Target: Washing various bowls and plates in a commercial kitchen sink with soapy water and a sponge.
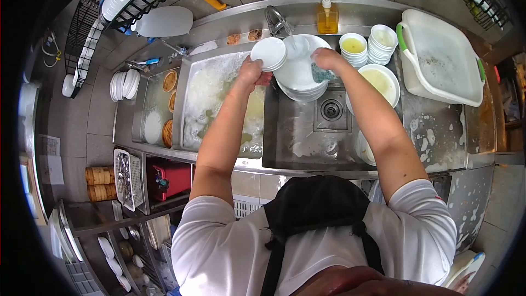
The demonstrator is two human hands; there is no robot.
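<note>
A few small white saucers [268, 52], stacked together, are gripped at their lower edge by my left hand [252, 73]. My right hand [328, 60] holds a green scouring pad [322, 74] over the right side of a stack of large white plates [299, 70]. Water runs from the curved faucet [276, 20] onto the top plate, where a small clear-looking dish sits under the stream. That plate stack stands at the back left of the right-hand sink basin [296, 135], whose drain [331, 109] is visible.
Left of my arm is a basin of soapy water [213, 90]. White bowls [384, 41] are stacked at the back right, beside a bowl of yellowish liquid [377, 84]. A white tub [444, 61] stands further right. A soap pump bottle [327, 16] is behind the faucet line.
</note>
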